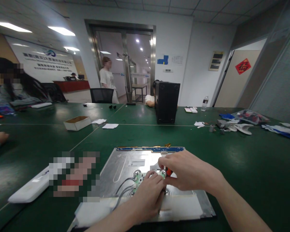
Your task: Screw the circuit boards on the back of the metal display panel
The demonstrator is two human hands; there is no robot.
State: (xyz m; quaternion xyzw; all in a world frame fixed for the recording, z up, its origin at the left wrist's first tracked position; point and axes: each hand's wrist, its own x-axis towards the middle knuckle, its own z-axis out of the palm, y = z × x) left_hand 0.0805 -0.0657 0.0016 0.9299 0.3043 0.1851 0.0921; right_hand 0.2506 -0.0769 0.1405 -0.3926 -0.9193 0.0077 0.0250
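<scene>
My left hand (148,196) presses the small green circuit board (140,176) flat near the metal panel's (125,161) near edge, steadying it while my right hand (187,170) pinches an orange-handled tool (168,171) upright over it.

Both hands meet over a metal panel (125,167) lying flat on the green worktop (244,161). The left hand (148,193) presses on a small green board (139,177); the right hand (188,170) pinches an orange-tipped tool (168,171) just beside it.
</scene>
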